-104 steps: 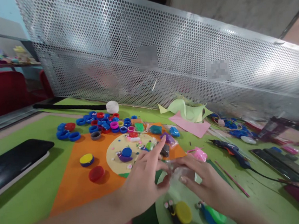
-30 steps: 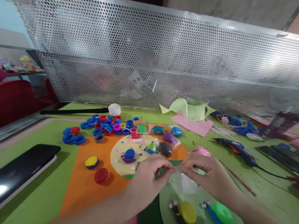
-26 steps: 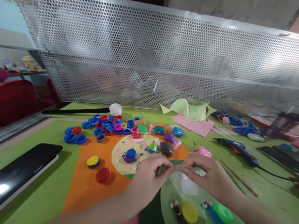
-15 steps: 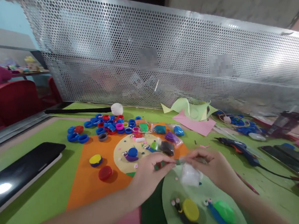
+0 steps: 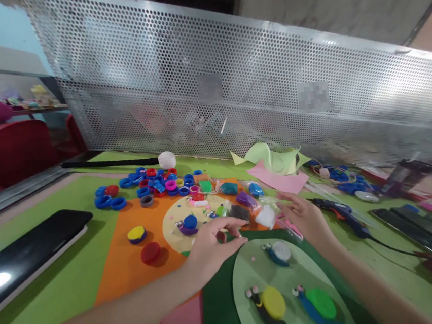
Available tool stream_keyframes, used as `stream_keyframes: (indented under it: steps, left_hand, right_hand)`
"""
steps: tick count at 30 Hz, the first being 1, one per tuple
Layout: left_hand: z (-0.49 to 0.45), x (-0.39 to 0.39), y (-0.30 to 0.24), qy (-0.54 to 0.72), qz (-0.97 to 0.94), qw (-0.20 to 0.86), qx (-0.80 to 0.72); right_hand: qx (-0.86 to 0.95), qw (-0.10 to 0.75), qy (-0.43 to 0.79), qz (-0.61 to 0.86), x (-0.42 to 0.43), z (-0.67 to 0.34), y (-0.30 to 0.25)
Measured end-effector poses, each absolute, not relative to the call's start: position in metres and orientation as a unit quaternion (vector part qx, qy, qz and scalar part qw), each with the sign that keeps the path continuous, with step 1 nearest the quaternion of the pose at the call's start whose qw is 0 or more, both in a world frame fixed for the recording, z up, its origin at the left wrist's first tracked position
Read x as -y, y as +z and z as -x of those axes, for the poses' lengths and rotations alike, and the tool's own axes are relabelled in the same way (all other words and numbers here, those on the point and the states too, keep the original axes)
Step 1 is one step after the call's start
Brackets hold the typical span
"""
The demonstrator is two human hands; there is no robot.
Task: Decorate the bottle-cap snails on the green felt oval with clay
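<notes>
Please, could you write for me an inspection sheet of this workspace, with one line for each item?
Surface: light-green tabletop, with an orange sheet and a dark-green sheet lying on it.
Work pieces: pale-green oval bearing a white-shelled snail, yellow-shelled snail and green-shelled snail; white packet beyond it.
Clutter: heaped bottle caps, black-topped device, pink paper scrap.
Hands: left hand, thumb and index finger apart; right hand beside the white packet, contact unclear.
Cables: dark cord running rightward from the glue gun.
Surroundings: perforated metal panel behind; red chair at far left.
</notes>
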State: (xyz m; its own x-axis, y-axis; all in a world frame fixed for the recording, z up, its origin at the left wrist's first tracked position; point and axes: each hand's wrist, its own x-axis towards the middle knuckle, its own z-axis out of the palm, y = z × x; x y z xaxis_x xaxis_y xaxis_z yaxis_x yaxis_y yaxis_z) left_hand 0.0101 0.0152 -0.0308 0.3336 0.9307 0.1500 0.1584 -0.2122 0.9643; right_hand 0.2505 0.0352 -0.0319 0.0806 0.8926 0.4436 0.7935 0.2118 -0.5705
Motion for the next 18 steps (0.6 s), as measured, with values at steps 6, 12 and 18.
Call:
stream_keyframes:
  steps: [6,12,18]
  left_hand:
    - [-0.009,-0.015,-0.034,0.401,-0.671,0.470,-0.410]
    - [-0.008,-0.015,-0.035,0.395,-0.680,0.449,-0.424]
    - [-0.010,-0.015,-0.035,0.387,-0.685,0.454,-0.419]
  right_hand:
    - [0.694,0.380,-0.095,0.604,-0.031,-0.249,-0.028]
    - [0.783,0.325,-0.126,0.515,-0.003,-0.219,-0.014]
    - [0.853,0.261,-0.107,0.439,0.019,-0.198,-0.008]
